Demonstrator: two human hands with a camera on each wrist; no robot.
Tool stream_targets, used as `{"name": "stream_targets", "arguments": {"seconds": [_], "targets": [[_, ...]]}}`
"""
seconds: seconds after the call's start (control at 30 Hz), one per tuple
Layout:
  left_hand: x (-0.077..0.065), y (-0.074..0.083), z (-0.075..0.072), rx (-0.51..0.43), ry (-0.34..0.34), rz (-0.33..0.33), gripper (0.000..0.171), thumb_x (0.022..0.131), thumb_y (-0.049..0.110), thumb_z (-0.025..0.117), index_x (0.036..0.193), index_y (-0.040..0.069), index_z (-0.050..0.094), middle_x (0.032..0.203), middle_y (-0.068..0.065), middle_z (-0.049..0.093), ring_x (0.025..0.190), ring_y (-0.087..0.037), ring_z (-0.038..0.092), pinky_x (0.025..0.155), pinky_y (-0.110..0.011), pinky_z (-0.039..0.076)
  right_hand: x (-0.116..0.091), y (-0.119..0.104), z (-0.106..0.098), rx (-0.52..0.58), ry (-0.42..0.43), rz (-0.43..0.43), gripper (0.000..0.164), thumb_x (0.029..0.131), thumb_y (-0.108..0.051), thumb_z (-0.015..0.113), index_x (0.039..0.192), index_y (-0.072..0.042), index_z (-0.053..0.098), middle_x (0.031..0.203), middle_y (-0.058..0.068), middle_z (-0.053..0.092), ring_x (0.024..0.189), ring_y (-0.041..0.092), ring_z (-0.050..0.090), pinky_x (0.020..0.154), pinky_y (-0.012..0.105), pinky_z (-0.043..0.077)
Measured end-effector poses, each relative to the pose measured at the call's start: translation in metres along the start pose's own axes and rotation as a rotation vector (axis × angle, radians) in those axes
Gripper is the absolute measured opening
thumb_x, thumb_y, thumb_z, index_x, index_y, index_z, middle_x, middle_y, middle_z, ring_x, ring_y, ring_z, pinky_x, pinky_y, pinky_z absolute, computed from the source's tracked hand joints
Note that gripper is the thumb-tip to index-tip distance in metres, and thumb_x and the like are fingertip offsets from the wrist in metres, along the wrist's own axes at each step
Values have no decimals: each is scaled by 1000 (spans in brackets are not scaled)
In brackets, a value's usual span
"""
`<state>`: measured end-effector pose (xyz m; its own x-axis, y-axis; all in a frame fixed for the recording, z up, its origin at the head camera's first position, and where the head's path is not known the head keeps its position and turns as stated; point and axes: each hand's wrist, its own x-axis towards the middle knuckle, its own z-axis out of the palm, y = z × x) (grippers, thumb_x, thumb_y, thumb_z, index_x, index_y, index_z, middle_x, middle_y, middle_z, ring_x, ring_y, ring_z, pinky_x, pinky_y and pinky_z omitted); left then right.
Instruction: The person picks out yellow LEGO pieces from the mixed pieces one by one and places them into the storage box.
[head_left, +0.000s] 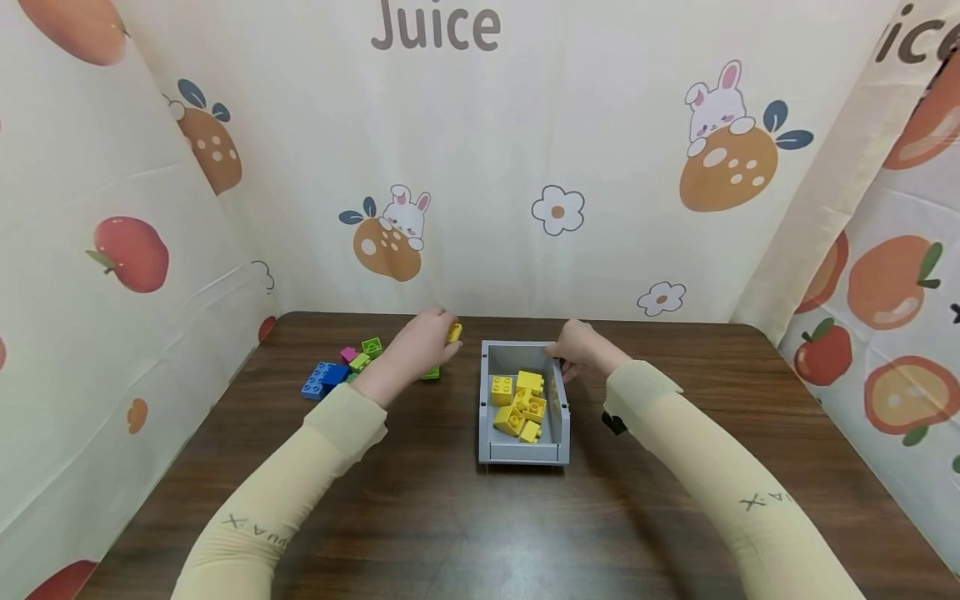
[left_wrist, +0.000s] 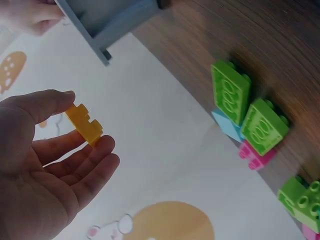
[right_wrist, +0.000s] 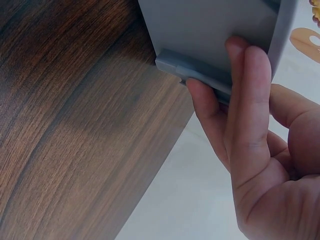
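Observation:
Between the thumb and fingertips of my left hand (head_left: 422,343) is a yellow toy building brick (left_wrist: 84,123), pinched and raised in the left wrist view with its studs facing right. The head view has this hand left of a grey box (head_left: 523,453), beyond the loose bricks. Several yellow bricks (head_left: 529,382) lie inside the box. My right hand (head_left: 583,347) grips the box's right wall near the far corner. In the right wrist view its fingers (right_wrist: 256,95) lie along the outer face, while the thumb reaches round the edge.
Left of the box lies a loose group of bricks: blue ones (head_left: 317,380), a pink one (head_left: 348,354) and several green ones (head_left: 372,346), partly hidden behind my left arm. They rest on a dark wooden table (head_left: 420,517). A printed curtain (head_left: 480,267) hangs behind the far edge.

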<state>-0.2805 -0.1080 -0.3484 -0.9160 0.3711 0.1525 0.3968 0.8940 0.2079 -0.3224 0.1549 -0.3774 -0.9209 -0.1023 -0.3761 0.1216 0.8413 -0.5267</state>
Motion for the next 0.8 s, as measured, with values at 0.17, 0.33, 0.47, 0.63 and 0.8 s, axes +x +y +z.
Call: {"name": "stream_targets", "arguments": {"seconds": [0.17, 0.33, 0.47, 0.63, 0.8], "targets": [[-2, 10, 0, 9, 8, 47, 40, 89, 24, 64, 119, -1, 58, 106, -12, 59, 87, -20, 58, 78, -32, 54, 1, 0, 0, 7, 1, -2, 31, 91, -20, 61, 69, 1, 63, 56, 7, 59, 45, 14, 62, 71, 39, 57], [-4, 19, 1, 5, 16, 92, 40, 89, 24, 65, 119, -1, 59, 106, -12, 60, 91, -20, 57, 82, -33, 53, 1, 0, 0, -1, 4, -7, 32, 91, -20, 61, 67, 0, 62, 55, 7, 59, 45, 14, 62, 71, 39, 57], [-5, 25, 4, -2, 20, 126, 38, 88, 23, 66, 117, -1, 61, 106, -12, 60, 92, -20, 57, 82, -32, 52, 1, 0, -1, 1, 0, -6, 32, 91, -20, 61, 67, 0, 62, 55, 7, 59, 45, 14, 62, 71, 40, 57], [-9, 33, 8, -3, 3, 161, 37, 87, 24, 67, 116, 1, 62, 108, -10, 60, 93, -18, 57, 82, -28, 52, 1, 1, -1, 11, -1, -6, 32, 91, -20, 61, 67, 1, 63, 55, 7, 59, 45, 14, 62, 71, 39, 57], [-13, 43, 10, 31, -39, 179, 42, 88, 29, 67, 120, 2, 61, 113, -9, 59, 98, -17, 57, 87, -30, 52, 1, 1, -2, 14, 3, -8, 31, 91, -20, 61, 68, 1, 63, 55, 8, 60, 46, 14, 63, 69, 39, 57]]}}
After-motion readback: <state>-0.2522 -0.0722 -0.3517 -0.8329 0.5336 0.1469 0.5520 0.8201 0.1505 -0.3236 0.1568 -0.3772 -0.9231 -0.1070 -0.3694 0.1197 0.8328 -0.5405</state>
